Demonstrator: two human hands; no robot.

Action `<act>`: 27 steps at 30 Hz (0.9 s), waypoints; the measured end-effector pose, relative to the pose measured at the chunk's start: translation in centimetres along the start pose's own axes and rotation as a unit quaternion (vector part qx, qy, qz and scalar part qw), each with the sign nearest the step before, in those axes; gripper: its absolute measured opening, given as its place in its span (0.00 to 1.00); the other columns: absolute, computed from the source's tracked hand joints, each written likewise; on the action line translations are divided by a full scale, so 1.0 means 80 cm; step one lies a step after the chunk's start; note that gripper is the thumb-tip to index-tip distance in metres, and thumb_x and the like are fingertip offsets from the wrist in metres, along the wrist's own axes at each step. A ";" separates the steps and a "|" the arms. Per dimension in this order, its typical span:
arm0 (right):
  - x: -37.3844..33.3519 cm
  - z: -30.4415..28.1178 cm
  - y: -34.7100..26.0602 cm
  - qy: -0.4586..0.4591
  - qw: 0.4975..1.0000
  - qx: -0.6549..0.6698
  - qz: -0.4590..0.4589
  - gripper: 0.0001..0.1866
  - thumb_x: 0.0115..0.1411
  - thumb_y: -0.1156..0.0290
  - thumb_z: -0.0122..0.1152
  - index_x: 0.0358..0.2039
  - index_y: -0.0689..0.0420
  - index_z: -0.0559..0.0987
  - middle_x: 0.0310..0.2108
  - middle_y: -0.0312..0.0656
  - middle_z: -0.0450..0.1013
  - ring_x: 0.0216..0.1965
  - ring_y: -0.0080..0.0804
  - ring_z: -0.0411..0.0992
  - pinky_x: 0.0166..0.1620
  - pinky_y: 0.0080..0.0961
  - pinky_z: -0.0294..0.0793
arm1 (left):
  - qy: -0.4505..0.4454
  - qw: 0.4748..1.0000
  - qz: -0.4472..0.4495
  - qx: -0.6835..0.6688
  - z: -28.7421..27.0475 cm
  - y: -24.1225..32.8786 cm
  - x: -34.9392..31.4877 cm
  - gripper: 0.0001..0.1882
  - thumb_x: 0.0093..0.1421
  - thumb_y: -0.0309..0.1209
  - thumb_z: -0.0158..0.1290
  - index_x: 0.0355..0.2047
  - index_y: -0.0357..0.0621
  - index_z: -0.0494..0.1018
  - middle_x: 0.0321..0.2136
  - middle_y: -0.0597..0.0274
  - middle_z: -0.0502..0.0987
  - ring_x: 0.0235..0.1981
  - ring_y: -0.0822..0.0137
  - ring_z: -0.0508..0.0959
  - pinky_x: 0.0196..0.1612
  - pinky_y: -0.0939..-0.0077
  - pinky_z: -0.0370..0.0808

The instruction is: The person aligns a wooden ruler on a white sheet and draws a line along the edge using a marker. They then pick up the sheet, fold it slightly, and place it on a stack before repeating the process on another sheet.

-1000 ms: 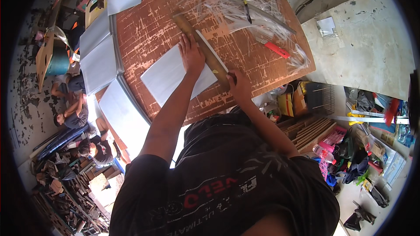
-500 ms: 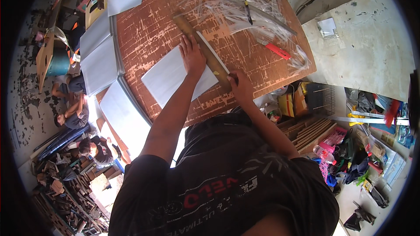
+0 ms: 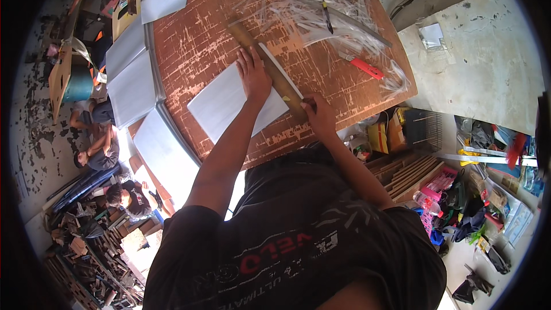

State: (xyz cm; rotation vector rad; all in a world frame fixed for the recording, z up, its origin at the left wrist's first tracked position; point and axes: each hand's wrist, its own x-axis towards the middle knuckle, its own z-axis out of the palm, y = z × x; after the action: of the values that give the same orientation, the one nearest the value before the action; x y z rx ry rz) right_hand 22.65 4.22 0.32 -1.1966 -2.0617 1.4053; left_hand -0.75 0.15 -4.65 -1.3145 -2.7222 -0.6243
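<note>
The left hand (image 3: 255, 79) lies spread over a brownish straightedge (image 3: 278, 82) and a pale sheet (image 3: 221, 103), whose edge shows past it. The right hand (image 3: 319, 113) curls at the straightedge's near end. A red-handled cutter (image 3: 367, 69) and translucent plastic offcuts (image 3: 344, 33) lie on the scored brown tabletop (image 3: 195, 49).

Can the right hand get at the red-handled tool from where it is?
Probably yes: the red-handled tool lies ahead and to the right of the right hand, with just scored tabletop visible between. It would likely first need to leave the white strip's near end.
</note>
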 end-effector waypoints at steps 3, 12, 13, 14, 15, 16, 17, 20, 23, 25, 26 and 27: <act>0.000 0.001 0.005 -0.004 1.000 0.008 0.008 0.13 0.63 0.69 0.65 0.47 0.59 0.78 0.36 0.46 0.80 0.37 0.42 0.80 0.42 0.36 0.77 | -0.005 1.000 0.002 0.001 -0.003 0.001 0.001 0.36 0.70 0.29 0.43 0.74 0.35 0.44 0.73 0.31 0.47 0.76 0.37 0.42 0.76 0.44 0.41; 0.002 0.002 0.010 -0.003 1.000 -0.001 0.016 0.15 0.62 0.67 0.66 0.49 0.55 0.79 0.35 0.45 0.80 0.36 0.40 0.79 0.42 0.36 0.77 | -0.019 1.000 -0.003 0.006 -0.004 0.003 0.000 0.35 0.69 0.28 0.44 0.74 0.37 0.47 0.73 0.31 0.46 0.75 0.37 0.42 0.76 0.44 0.41; 0.001 0.002 0.008 -0.001 1.000 -0.006 0.015 0.15 0.62 0.67 0.67 0.48 0.55 0.79 0.35 0.45 0.80 0.36 0.41 0.79 0.42 0.36 0.77 | -0.026 1.000 -0.003 0.015 -0.005 0.002 0.000 0.35 0.69 0.28 0.44 0.74 0.37 0.47 0.73 0.31 0.46 0.76 0.37 0.42 0.76 0.45 0.41; 0.001 0.002 0.007 0.001 1.000 -0.011 0.015 0.15 0.62 0.67 0.67 0.48 0.55 0.79 0.35 0.44 0.80 0.36 0.41 0.79 0.42 0.36 0.77 | -0.028 1.000 -0.002 0.014 -0.004 0.002 0.000 0.35 0.69 0.28 0.44 0.74 0.37 0.47 0.73 0.31 0.46 0.76 0.37 0.42 0.76 0.45 0.41; 0.001 0.003 0.008 0.001 1.000 -0.011 0.015 0.15 0.62 0.67 0.67 0.48 0.55 0.79 0.35 0.44 0.80 0.36 0.41 0.79 0.42 0.36 0.77 | -0.017 1.000 0.000 0.008 -0.003 0.001 -0.001 0.34 0.69 0.29 0.43 0.74 0.38 0.48 0.73 0.32 0.46 0.76 0.37 0.42 0.76 0.45 0.41; 0.001 0.005 0.010 0.003 1.000 -0.009 0.012 0.15 0.62 0.66 0.67 0.48 0.55 0.79 0.35 0.44 0.80 0.36 0.41 0.79 0.41 0.37 0.77 | -0.007 1.000 0.003 0.002 -0.002 -0.001 -0.001 0.34 0.70 0.29 0.43 0.74 0.39 0.49 0.73 0.32 0.46 0.76 0.37 0.42 0.76 0.45 0.41; 0.002 0.006 0.012 0.005 1.000 -0.007 0.009 0.15 0.62 0.66 0.67 0.48 0.55 0.79 0.34 0.44 0.80 0.36 0.41 0.79 0.41 0.37 0.77 | -0.007 1.000 0.003 0.001 -0.001 -0.002 0.000 0.34 0.70 0.29 0.43 0.74 0.39 0.49 0.73 0.32 0.46 0.76 0.37 0.42 0.76 0.45 0.41; 0.003 0.005 0.014 0.003 1.000 -0.008 0.007 0.15 0.62 0.66 0.67 0.48 0.55 0.79 0.34 0.44 0.80 0.36 0.41 0.79 0.42 0.37 0.76 | -0.003 1.000 0.002 -0.002 -0.001 0.000 0.000 0.33 0.70 0.30 0.42 0.73 0.39 0.50 0.73 0.32 0.47 0.76 0.38 0.42 0.76 0.45 0.41; 0.002 0.004 0.013 -0.001 1.000 0.005 0.005 0.15 0.63 0.66 0.66 0.48 0.56 0.79 0.35 0.44 0.80 0.37 0.40 0.79 0.42 0.36 0.76 | -0.005 1.000 0.002 0.000 -0.002 0.001 0.001 0.33 0.71 0.31 0.42 0.73 0.39 0.50 0.73 0.32 0.47 0.76 0.38 0.43 0.76 0.45 0.41; 0.002 0.000 0.008 -0.007 1.000 0.008 0.012 0.15 0.63 0.66 0.66 0.49 0.56 0.79 0.35 0.44 0.80 0.37 0.40 0.79 0.43 0.36 0.76 | -0.009 1.000 -0.002 -0.003 -0.003 0.001 0.001 0.33 0.71 0.31 0.42 0.73 0.39 0.50 0.73 0.33 0.47 0.76 0.39 0.43 0.76 0.46 0.41; 0.002 -0.001 0.006 -0.013 1.000 0.012 0.019 0.15 0.63 0.66 0.66 0.49 0.56 0.79 0.36 0.44 0.80 0.38 0.40 0.79 0.43 0.36 0.76 | -0.009 1.000 -0.002 -0.003 -0.003 0.002 0.001 0.33 0.71 0.31 0.42 0.73 0.39 0.50 0.73 0.33 0.47 0.76 0.39 0.43 0.76 0.46 0.41; 0.001 -0.002 0.005 -0.013 1.000 0.012 0.019 0.15 0.63 0.66 0.66 0.49 0.56 0.79 0.36 0.44 0.80 0.38 0.40 0.79 0.43 0.36 0.76 | -0.006 1.000 0.001 0.001 -0.003 0.001 0.001 0.33 0.71 0.31 0.42 0.73 0.39 0.50 0.73 0.33 0.47 0.76 0.39 0.43 0.76 0.46 0.41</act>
State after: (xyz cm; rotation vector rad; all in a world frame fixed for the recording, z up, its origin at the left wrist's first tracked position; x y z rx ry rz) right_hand 22.88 4.46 0.00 -1.2197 -2.0431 1.4662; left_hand -0.78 0.16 -4.40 -1.3248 -2.7288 -0.6159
